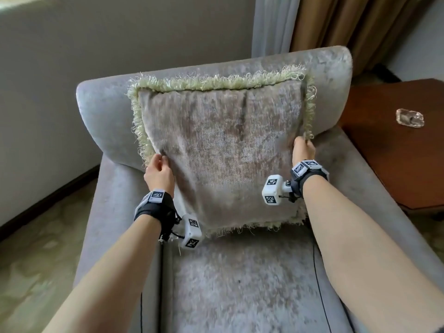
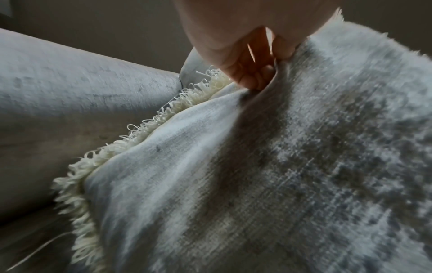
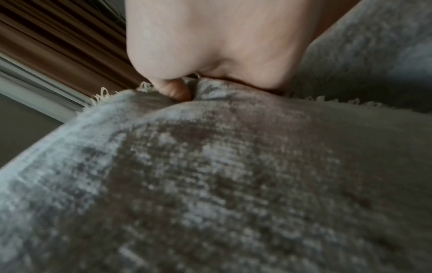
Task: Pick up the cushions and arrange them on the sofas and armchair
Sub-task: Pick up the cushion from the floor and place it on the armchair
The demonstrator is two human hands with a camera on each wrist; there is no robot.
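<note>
A square grey velvet cushion (image 1: 221,150) with a pale looped fringe leans upright against the backrest of a grey armchair (image 1: 240,280). My left hand (image 1: 158,169) pinches the fabric at the cushion's left edge, seen close in the left wrist view, where my left hand (image 2: 254,73) bunches the cushion (image 2: 304,166). My right hand (image 1: 303,150) grips the right edge by the fringe. In the right wrist view my right hand (image 3: 187,88) pinches a fold of the cushion (image 3: 233,184). The cushion's lower edge hangs just above the seat.
A dark wooden side table (image 1: 396,145) stands right of the armchair with a glass ashtray (image 1: 410,118) on it. Brown curtains (image 1: 348,27) hang behind. A pale wall (image 1: 96,44) is at the left, and patterned carpet (image 1: 36,248) lies below it.
</note>
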